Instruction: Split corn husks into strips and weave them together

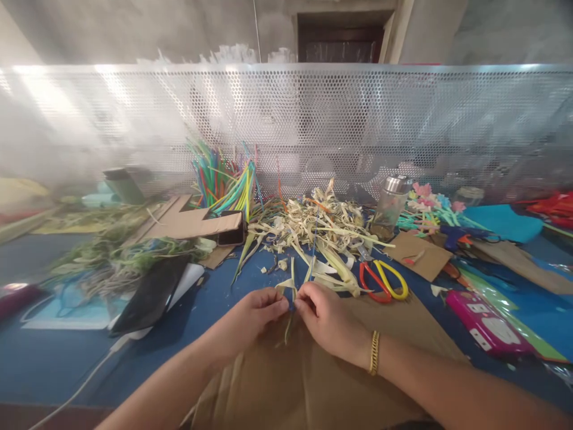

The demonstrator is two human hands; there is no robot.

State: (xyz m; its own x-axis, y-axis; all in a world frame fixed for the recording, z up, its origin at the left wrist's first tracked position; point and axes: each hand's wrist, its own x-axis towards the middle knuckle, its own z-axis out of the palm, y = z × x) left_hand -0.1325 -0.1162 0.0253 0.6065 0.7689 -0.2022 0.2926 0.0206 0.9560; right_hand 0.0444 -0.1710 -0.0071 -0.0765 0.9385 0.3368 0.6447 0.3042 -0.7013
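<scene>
In the head view my left hand (264, 307) and my right hand (329, 319) meet above a sheet of brown cardboard (353, 358). Fingertips of both are pinched on a thin, pale green strip of dried husk (292, 282), whose tail hangs below them. A fine blue thread (314, 236) runs down toward my right fingers; whether they grip it too is unclear. Just beyond lies a heap of dried husks (308, 218). Scissors (390, 280) with red and yellow handles rest right of it. My right wrist wears a gold bracelet (374, 353).
A black phone-like slab (152, 292) with a white cable lies left, beside greenish dried stalks (111, 251). Colourful stems (224, 179) stand behind cut cardboard (183, 224). Right are a glass bottle (390, 206), a pink case (487, 322) and paper flowers (427, 197). A perforated metal panel (268, 113) spans the back.
</scene>
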